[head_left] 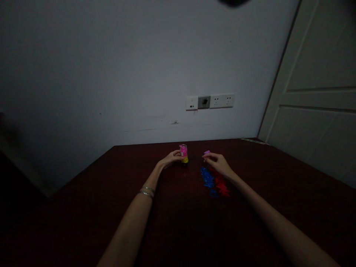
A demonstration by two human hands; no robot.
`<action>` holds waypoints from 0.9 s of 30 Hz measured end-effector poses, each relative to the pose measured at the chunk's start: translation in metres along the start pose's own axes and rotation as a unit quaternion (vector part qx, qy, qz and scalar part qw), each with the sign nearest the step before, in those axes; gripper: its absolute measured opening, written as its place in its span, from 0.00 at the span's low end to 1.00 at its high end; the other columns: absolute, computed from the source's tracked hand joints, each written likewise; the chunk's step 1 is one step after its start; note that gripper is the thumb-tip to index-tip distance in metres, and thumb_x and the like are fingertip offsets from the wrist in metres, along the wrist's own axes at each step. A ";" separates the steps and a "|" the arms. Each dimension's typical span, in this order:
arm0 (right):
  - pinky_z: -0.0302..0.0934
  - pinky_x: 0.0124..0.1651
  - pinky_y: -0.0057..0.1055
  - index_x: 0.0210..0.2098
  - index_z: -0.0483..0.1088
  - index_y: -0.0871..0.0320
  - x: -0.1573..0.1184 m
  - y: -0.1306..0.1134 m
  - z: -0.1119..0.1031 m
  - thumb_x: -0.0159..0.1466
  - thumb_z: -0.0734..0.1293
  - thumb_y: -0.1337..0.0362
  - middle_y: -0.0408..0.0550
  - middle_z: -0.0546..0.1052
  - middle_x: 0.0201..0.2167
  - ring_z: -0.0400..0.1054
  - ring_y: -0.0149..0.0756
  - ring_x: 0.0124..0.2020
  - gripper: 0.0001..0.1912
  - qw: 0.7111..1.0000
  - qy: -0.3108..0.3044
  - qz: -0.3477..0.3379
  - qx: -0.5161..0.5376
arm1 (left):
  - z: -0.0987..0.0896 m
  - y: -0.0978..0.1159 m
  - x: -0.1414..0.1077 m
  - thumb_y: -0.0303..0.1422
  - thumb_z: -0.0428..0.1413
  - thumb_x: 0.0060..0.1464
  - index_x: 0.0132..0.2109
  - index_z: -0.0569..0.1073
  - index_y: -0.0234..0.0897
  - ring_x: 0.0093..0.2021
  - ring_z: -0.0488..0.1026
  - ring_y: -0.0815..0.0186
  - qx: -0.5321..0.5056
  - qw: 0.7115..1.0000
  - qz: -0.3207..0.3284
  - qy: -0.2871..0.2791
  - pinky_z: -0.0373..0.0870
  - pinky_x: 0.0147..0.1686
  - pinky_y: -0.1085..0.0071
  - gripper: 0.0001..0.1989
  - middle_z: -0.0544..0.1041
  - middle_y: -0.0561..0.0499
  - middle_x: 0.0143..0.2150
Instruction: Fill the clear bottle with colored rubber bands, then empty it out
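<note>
My left hand [172, 158] is closed around the side of a small clear jar [184, 151], which stands upright on the table. Pink pieces fill the jar's upper part, with yellow ones under them and a dark layer at the bottom. To the right, my right hand [217, 162] has thumb and fingers drawn together in a pinch. A small lilac-pink thing [206, 152] shows just beyond those fingertips; I cannot tell whether it is held or lies behind them. Below this hand lie a pile of small blue pieces [207, 177] and a pile of red pieces [222, 186].
The dark red-brown table [172, 215] reaches back to a pale wall [125, 74]. A row of wall sockets [221, 101] is above its far edge. On the right stands a white panelled door [317, 122]. The light is dim.
</note>
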State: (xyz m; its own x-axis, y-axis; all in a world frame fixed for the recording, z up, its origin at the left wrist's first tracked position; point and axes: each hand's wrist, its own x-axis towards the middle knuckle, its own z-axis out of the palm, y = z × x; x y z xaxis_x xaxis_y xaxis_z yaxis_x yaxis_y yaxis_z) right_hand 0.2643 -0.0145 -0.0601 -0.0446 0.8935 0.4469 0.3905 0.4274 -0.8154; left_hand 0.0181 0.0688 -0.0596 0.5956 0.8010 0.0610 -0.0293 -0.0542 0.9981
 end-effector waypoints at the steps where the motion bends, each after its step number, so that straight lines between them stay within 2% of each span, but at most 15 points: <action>1: 0.61 0.31 0.29 0.34 0.72 0.61 -0.001 -0.001 0.002 0.54 0.61 0.60 0.47 0.74 0.26 0.68 0.35 0.28 0.14 1.000 -0.005 0.003 0.001 | 0.002 -0.003 0.001 0.30 0.63 0.37 0.49 0.66 0.32 0.46 0.70 0.64 -0.009 1.000 0.010 0.009 0.63 0.47 0.68 0.28 0.71 0.42 0.49; 4: 0.58 0.27 0.27 0.37 0.72 0.61 -0.003 -0.008 0.008 0.53 0.60 0.63 0.45 0.72 0.21 0.66 0.33 0.24 0.15 0.999 -0.027 -0.002 -0.018 | 0.008 -0.013 0.004 0.29 0.63 0.38 0.48 0.65 0.31 0.46 0.70 0.65 -0.005 0.999 0.029 0.034 0.63 0.48 0.69 0.27 0.72 0.43 0.48; 9: 0.55 0.25 0.25 0.42 0.71 0.62 0.004 -0.028 0.017 0.51 0.59 0.67 0.41 0.69 0.18 0.61 0.29 0.20 0.19 0.996 -0.062 -0.031 -0.057 | 0.013 -0.022 0.007 0.29 0.61 0.43 0.49 0.65 0.32 0.45 0.70 0.67 0.061 0.995 0.026 0.079 0.64 0.48 0.70 0.24 0.72 0.45 0.47; 15: 0.54 0.26 0.25 0.45 0.70 0.61 0.037 -0.055 0.019 0.50 0.60 0.69 0.39 0.68 0.18 0.60 0.28 0.21 0.22 0.985 -0.097 -0.083 -0.113 | 0.018 -0.023 0.003 0.32 0.61 0.42 0.49 0.65 0.32 0.44 0.70 0.67 0.105 0.990 0.064 0.070 0.64 0.46 0.71 0.25 0.72 0.45 0.47; 20: 0.52 0.24 0.24 0.46 0.70 0.62 0.067 -0.081 0.017 0.50 0.60 0.69 0.40 0.68 0.16 0.58 0.27 0.18 0.23 0.961 -0.205 -0.061 -0.174 | 0.021 -0.023 -0.001 0.34 0.61 0.43 0.47 0.68 0.30 0.43 0.69 0.67 0.153 0.983 0.073 0.074 0.63 0.46 0.71 0.23 0.73 0.45 0.45; 24: 0.54 0.26 0.25 0.41 0.73 0.63 0.081 -0.099 0.021 0.50 0.61 0.68 0.45 0.73 0.22 0.61 0.28 0.22 0.20 0.933 -0.265 -0.063 -0.233 | 0.021 -0.025 0.000 0.35 0.61 0.43 0.46 0.70 0.31 0.42 0.70 0.65 0.158 0.981 0.072 0.083 0.63 0.46 0.69 0.22 0.74 0.46 0.44; 27: 0.56 0.27 0.26 0.42 0.73 0.63 0.087 -0.105 0.023 0.48 0.61 0.69 0.48 0.75 0.28 0.62 0.28 0.23 0.22 0.919 -0.297 -0.043 -0.255 | 0.020 -0.027 0.001 0.36 0.61 0.42 0.45 0.71 0.31 0.42 0.70 0.64 0.164 0.979 0.088 0.088 0.63 0.46 0.67 0.22 0.75 0.46 0.42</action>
State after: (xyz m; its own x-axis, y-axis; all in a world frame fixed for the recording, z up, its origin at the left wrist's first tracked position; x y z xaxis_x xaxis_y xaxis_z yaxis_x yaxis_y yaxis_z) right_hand 0.1980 0.0213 0.0559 -0.5298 0.8424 0.0983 0.7362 0.5143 -0.4400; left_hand 0.0355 0.0595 -0.0865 0.4555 0.8510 0.2613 0.1575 -0.3659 0.9172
